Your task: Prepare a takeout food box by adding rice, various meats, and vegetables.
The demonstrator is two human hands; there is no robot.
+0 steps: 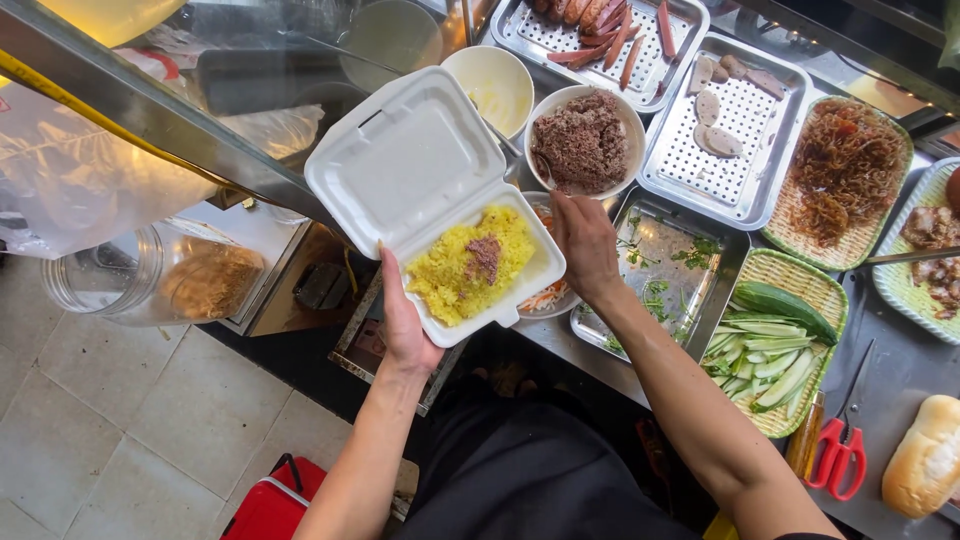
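Open white foam clamshell box [440,200] held above the near left edge of the steel counter [900,385], long axis running from near right to far left; lid tipped up and away toward the far left, filled tray toward the body. Yellow sticky rice [455,270] in the tray, topped by a small brown pinch of shredded meat [485,255]. Left hand [405,325] cupped beneath the tray, gripping the box from below. Right hand [585,245] hovering just right of the box, fingers bunched together pointing down; contents of the pinch cannot be told. White bowl of brown shredded meat [585,140] just beyond that hand. Basket of cucumber slices [780,340] and red-handled scissors [838,450] near the right edge.
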